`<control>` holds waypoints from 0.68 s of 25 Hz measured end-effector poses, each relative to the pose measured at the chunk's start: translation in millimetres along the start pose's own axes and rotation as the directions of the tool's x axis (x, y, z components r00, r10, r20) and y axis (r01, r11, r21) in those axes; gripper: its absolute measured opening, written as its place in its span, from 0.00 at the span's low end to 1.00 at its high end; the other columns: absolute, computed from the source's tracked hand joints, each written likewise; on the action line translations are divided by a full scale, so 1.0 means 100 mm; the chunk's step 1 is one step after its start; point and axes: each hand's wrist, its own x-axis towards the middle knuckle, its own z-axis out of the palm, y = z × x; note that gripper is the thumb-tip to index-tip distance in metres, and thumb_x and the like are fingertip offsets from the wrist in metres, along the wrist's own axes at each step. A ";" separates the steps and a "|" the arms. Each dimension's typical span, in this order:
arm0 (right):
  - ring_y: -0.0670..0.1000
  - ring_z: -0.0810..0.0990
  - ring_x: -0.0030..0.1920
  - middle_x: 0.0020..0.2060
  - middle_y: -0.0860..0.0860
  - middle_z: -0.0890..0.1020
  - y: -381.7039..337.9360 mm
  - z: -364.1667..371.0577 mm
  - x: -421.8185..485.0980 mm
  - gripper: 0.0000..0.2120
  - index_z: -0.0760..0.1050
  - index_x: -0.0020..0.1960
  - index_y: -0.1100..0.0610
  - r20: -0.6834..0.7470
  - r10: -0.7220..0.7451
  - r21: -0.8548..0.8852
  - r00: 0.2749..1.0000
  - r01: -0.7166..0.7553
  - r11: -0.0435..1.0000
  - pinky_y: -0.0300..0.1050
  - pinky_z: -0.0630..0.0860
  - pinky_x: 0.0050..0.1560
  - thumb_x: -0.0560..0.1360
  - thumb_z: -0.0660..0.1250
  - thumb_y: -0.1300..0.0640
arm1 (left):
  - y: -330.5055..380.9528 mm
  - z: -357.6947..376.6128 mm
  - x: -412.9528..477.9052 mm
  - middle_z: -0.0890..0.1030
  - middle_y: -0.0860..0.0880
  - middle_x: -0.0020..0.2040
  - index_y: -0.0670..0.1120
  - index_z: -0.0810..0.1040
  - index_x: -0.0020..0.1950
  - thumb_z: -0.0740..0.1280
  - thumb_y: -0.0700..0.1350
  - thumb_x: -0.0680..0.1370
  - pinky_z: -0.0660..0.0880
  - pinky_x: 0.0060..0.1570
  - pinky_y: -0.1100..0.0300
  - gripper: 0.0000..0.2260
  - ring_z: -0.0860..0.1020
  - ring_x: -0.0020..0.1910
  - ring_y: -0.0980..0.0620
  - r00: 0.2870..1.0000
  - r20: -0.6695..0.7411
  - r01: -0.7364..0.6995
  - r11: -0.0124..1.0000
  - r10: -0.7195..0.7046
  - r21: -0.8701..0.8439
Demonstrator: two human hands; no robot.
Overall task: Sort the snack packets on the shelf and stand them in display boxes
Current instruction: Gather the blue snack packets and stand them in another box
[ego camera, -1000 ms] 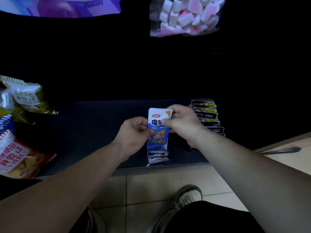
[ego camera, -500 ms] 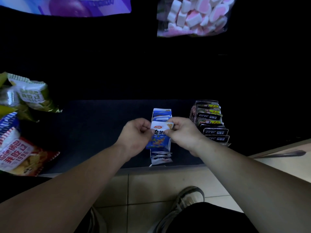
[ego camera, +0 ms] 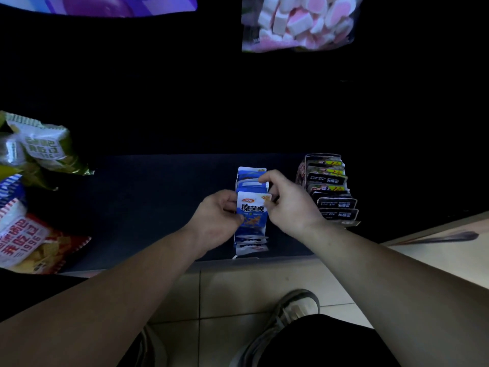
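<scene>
A row of blue and white snack packets stands upright near the front of the dark shelf. One blue packet sits in the middle of that row. My left hand pinches its left edge and my right hand pinches its right top corner, index finger resting on the packets behind. Several more blue packets stand in front of it. Whether a display box encloses them is too dark to tell. A row of black packets stands to the right.
Green, blue-striped and red chip bags lie at the shelf's left end. A marshmallow bag and a purple bag hang above. The shelf's front edge meets a tiled floor where my shoe stands.
The blue packet has gone down from above the row into it, both hands following. The camera view shifted slightly.
</scene>
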 end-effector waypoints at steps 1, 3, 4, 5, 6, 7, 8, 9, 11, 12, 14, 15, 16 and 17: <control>0.53 0.80 0.44 0.43 0.46 0.79 0.02 0.03 0.00 0.17 0.74 0.59 0.43 0.036 0.015 -0.025 0.999 -0.014 1.000 0.52 0.80 0.46 0.78 0.67 0.62 | 0.02 -0.02 0.00 0.83 0.55 0.51 0.55 0.79 0.58 0.69 0.35 0.78 0.77 0.38 0.69 0.16 0.83 0.49 0.57 1.000 -0.020 0.001 1.000 -0.001 0.002; 0.52 0.80 0.49 0.49 0.47 0.81 0.08 0.08 -0.01 0.15 0.79 0.60 0.44 0.091 0.036 -0.066 0.995 -0.030 0.997 0.48 0.80 0.50 0.79 0.66 0.61 | 0.03 -0.06 -0.02 0.80 0.57 0.52 0.58 0.77 0.56 0.69 0.36 0.78 0.75 0.35 0.73 0.17 0.81 0.48 0.58 0.999 -0.053 -0.005 1.000 0.005 0.006; 0.51 0.81 0.51 0.50 0.46 0.81 0.10 0.10 -0.02 0.14 0.81 0.61 0.45 0.123 0.060 -0.050 0.991 -0.054 0.997 0.46 0.80 0.53 0.80 0.66 0.61 | 0.01 -0.07 -0.02 0.80 0.57 0.52 0.59 0.75 0.56 0.68 0.35 0.79 0.76 0.36 0.74 0.18 0.82 0.47 0.58 0.999 -0.045 -0.021 0.999 0.023 0.024; 0.49 0.81 0.52 0.51 0.46 0.82 0.13 0.12 -0.03 0.14 0.82 0.61 0.46 0.163 0.091 -0.022 0.982 -0.089 0.996 0.45 0.79 0.55 0.81 0.65 0.60 | -0.02 -0.07 -0.02 0.81 0.56 0.53 0.59 0.75 0.59 0.68 0.35 0.79 0.76 0.39 0.73 0.19 0.83 0.46 0.58 0.998 -0.023 -0.050 0.997 0.052 0.064; 0.48 0.81 0.53 0.52 0.45 0.83 0.14 0.13 -0.02 0.14 0.83 0.60 0.47 0.205 0.117 -0.001 0.972 -0.119 0.993 0.44 0.78 0.56 0.81 0.64 0.61 | -0.06 -0.07 -0.02 0.83 0.54 0.51 0.58 0.74 0.65 0.67 0.35 0.78 0.77 0.40 0.71 0.22 0.83 0.44 0.58 0.997 0.012 -0.076 0.989 0.075 0.129; 0.47 0.82 0.53 0.52 0.45 0.84 0.15 0.14 -0.01 0.15 0.84 0.59 0.47 0.246 0.134 0.010 0.960 -0.141 0.990 0.43 0.78 0.57 0.80 0.64 0.62 | -0.08 -0.06 -0.03 0.84 0.53 0.46 0.58 0.72 0.70 0.66 0.35 0.78 0.78 0.40 0.69 0.24 0.83 0.40 0.59 0.995 0.055 -0.091 0.977 0.082 0.192; 0.47 0.82 0.51 0.50 0.45 0.84 0.15 0.15 0.00 0.16 0.84 0.59 0.47 0.273 0.148 0.016 0.951 -0.158 0.987 0.42 0.78 0.55 0.79 0.63 0.63 | -0.11 -0.05 -0.02 0.83 0.54 0.41 0.57 0.71 0.72 0.65 0.35 0.78 0.76 0.38 0.70 0.26 0.82 0.37 0.61 0.993 0.096 -0.090 0.965 0.068 0.248; 0.46 0.81 0.49 0.48 0.45 0.84 0.14 0.14 0.01 0.17 0.83 0.59 0.48 0.272 0.165 0.020 0.948 -0.177 0.984 0.41 0.78 0.52 0.78 0.63 0.64 | -0.12 -0.03 -0.02 0.81 0.56 0.38 0.56 0.71 0.73 0.65 0.36 0.78 0.73 0.36 0.73 0.25 0.80 0.35 0.63 0.990 0.132 -0.079 0.954 0.042 0.289; 0.47 0.80 0.47 0.45 0.44 0.82 0.14 0.11 0.04 0.18 0.82 0.59 0.48 0.173 0.201 0.031 0.964 -0.209 0.977 0.43 0.79 0.50 0.75 0.64 0.65 | -0.15 0.00 -0.03 0.80 0.58 0.37 0.56 0.74 0.70 0.66 0.39 0.78 0.71 0.35 0.74 0.22 0.78 0.33 0.65 0.986 0.165 -0.056 0.937 -0.002 0.344; 0.48 0.81 0.49 0.47 0.44 0.81 0.15 0.11 0.06 0.17 0.81 0.59 0.48 0.108 0.202 0.027 0.973 -0.206 0.978 0.46 0.80 0.53 0.76 0.65 0.64 | -0.17 0.01 -0.04 0.81 0.57 0.38 0.56 0.76 0.68 0.66 0.40 0.78 0.72 0.36 0.72 0.20 0.79 0.35 0.64 0.987 0.161 -0.043 0.932 -0.017 0.359; 0.49 0.80 0.54 0.54 0.46 0.81 0.14 0.11 0.11 0.14 0.80 0.61 0.48 0.059 0.181 0.002 0.982 -0.181 0.983 0.48 0.79 0.60 0.78 0.67 0.60 | -0.20 0.04 -0.05 0.83 0.57 0.44 0.55 0.80 0.61 0.66 0.40 0.76 0.78 0.45 0.65 0.16 0.81 0.41 0.60 0.989 0.146 -0.014 0.945 -0.035 0.327; 0.50 0.80 0.56 0.57 0.46 0.81 0.12 0.13 0.14 0.14 0.79 0.62 0.48 0.067 0.173 -0.010 0.983 -0.173 0.985 0.48 0.78 0.61 0.78 0.67 0.58 | -0.21 0.05 -0.05 0.83 0.57 0.47 0.54 0.81 0.59 0.65 0.39 0.76 0.80 0.52 0.61 0.16 0.81 0.46 0.60 0.988 0.147 -0.002 0.955 -0.043 0.296; 0.50 0.79 0.57 0.58 0.47 0.80 0.11 0.14 0.17 0.14 0.79 0.63 0.48 0.075 0.172 -0.016 0.982 -0.171 0.985 0.48 0.77 0.62 0.79 0.68 0.57 | -0.21 0.05 -0.05 0.83 0.57 0.50 0.53 0.82 0.59 0.65 0.39 0.76 0.79 0.57 0.59 0.16 0.81 0.50 0.59 0.986 0.157 0.008 0.964 -0.051 0.267; 0.51 0.79 0.57 0.58 0.47 0.80 0.10 0.16 0.21 0.14 0.79 0.63 0.49 0.078 0.177 -0.021 0.981 -0.176 0.984 0.47 0.77 0.62 0.78 0.68 0.57 | -0.21 0.05 -0.05 0.83 0.56 0.51 0.53 0.82 0.59 0.64 0.39 0.76 0.79 0.59 0.58 0.16 0.81 0.52 0.59 0.985 0.166 0.013 0.970 -0.055 0.243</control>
